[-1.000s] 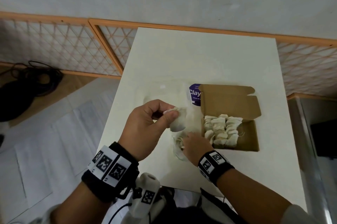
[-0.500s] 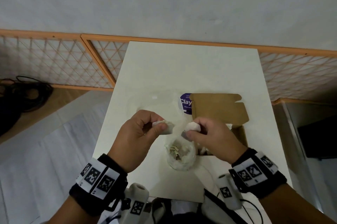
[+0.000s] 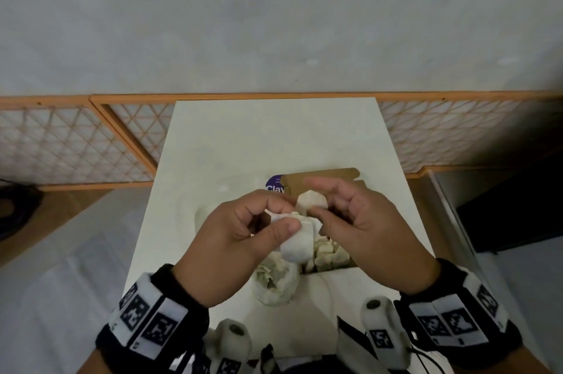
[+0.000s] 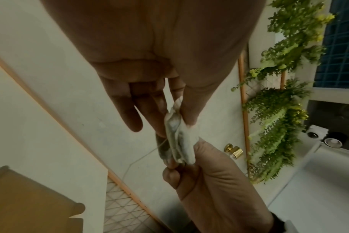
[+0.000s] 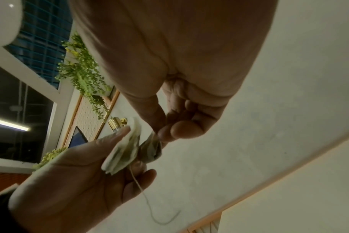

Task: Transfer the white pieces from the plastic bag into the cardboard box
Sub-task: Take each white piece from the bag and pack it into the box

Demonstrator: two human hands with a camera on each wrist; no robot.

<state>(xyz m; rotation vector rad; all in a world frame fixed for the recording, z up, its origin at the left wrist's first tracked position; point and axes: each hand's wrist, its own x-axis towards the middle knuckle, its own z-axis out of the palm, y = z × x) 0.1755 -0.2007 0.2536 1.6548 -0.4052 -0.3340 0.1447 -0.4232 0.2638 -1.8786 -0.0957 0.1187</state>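
Note:
Both hands are raised over the white table [image 3: 274, 136]. My left hand [image 3: 286, 216] pinches a small stack of white pieces [image 3: 297, 241] between thumb and forefinger. My right hand [image 3: 320, 206] pinches another white piece [image 3: 312, 201] right against that stack. In the left wrist view the stack [image 4: 177, 134] is held from both ends. In the right wrist view a thin string [image 5: 145, 201] hangs from the pieces [image 5: 124, 151]. The clear plastic bag [image 3: 275, 282] with a few pieces lies below my hands. The open cardboard box [image 3: 320, 183] holds several white pieces [image 3: 330, 253]; my hands hide most of it.
A purple label [image 3: 274, 186] lies left of the box lid. Wooden lattice panels [image 3: 76, 145] stand behind the table and a grey wall above. Black cables [image 3: 6, 209] lie on the floor at far left. A dark cabinet [image 3: 518, 212] stands at right.
My right hand came up out of the bag with a white piece and moved it to the stack in my left hand. Both hands rose and came together.

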